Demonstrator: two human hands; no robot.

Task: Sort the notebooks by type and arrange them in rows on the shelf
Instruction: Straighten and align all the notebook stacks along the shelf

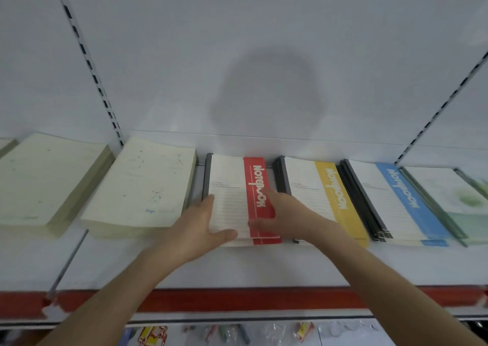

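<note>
1. Head view: both bare forearms reach up and forward onto the white shelf, converging on the red-banded notebook stack.
2. The left grip is released: its fingers lie straight along the stack's left edge and its thumb is spread across the lined cover near the front corner.
3. The right grip is also released. It lies flat at the stack's right edge, fingers stretched over the red band and thumb on the cover, pointing toward the left grip.
4. The stack lies flat between the two grips.
5. Just right of the right grip sits the yellow-banded notebook stack, and beyond it the blue-banded notebook stack.
6. Left of the left grip lies a cream notebook stack.
</note>
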